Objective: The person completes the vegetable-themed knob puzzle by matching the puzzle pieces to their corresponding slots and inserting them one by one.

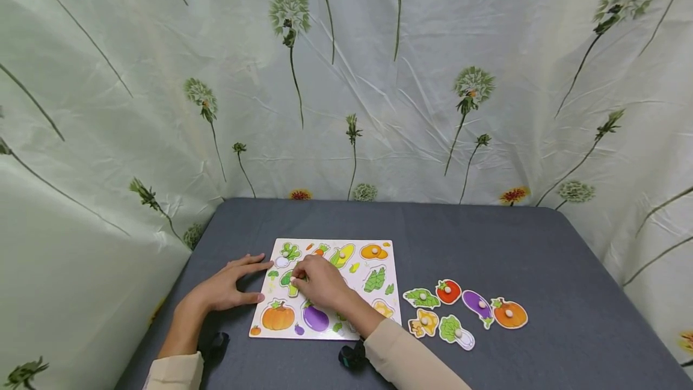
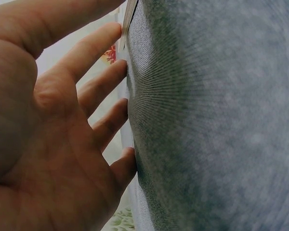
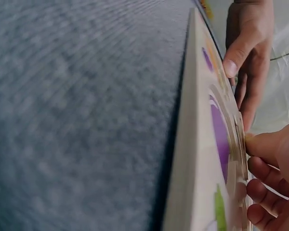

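Note:
A white vegetable puzzle board (image 1: 335, 245) lies flat on the grey table. My right hand (image 1: 322, 284) is over its left-middle part, fingers curled and fingertips pinching at the broccoli piece (image 1: 286, 280). In the right wrist view that hand (image 3: 274, 178) is low along the board's face, thumb beside the purple eggplant picture (image 3: 220, 139). My left hand (image 1: 227, 284) spreads its fingers at the board's left edge, thumb and forefinger right at the rim. Its palm (image 2: 62, 134) shows in the left wrist view, fingertips down at the cloth.
Right of the board lie loose knobbed pieces: a pea pod-like green piece (image 1: 421, 298), tomato (image 1: 448, 291), eggplant (image 1: 476, 306), pumpkin (image 1: 509, 313), yellow mushroom-like piece (image 1: 423, 323) and leafy cabbage (image 1: 456, 332). Corn (image 1: 342, 256) and potato (image 1: 373, 251) pieces sit in the board.

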`<state>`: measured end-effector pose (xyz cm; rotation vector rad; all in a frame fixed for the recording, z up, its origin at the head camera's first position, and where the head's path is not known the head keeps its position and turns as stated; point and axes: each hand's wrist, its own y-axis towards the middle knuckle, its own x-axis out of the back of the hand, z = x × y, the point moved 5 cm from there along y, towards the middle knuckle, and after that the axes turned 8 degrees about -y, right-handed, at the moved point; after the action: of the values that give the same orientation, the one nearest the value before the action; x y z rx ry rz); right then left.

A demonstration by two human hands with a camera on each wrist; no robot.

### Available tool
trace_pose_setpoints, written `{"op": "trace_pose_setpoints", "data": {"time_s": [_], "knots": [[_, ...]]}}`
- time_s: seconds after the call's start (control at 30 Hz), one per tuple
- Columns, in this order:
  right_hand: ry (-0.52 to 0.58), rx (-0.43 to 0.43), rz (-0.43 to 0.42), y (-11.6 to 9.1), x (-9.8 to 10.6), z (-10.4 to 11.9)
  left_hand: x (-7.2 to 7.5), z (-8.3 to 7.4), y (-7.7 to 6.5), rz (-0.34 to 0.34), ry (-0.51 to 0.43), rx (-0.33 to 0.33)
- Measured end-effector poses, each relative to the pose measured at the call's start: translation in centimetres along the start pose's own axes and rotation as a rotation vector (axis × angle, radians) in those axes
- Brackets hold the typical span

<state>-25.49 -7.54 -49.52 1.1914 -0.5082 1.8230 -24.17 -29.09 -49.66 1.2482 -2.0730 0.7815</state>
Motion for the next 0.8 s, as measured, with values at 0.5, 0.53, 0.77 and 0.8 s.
{"op": "trace_pose_setpoints", "data": {"time_s": [0.5,0.53,0.77,0.8], "knots": [[-0.010,-0.013,-0.025,-0.25,-0.18,0.06,-0.03,0.01,0.04,0.003,0.002,-0.003],[-0.009,-0.013,-0.024,-0.26,-0.17,0.05,-0.03,0.00,0.03,0.004,0.004,-0.004],[0.024,-0.012,-0.016,-0.56,0.09,-0.11,-0.03,-0.02,-0.02,0.003,0.001,0.000],[0.034,-0.008,-0.021,-0.62,0.23,-0.14,-0.05,-0.02,-0.02,0.003,0.003,0.001]]}}
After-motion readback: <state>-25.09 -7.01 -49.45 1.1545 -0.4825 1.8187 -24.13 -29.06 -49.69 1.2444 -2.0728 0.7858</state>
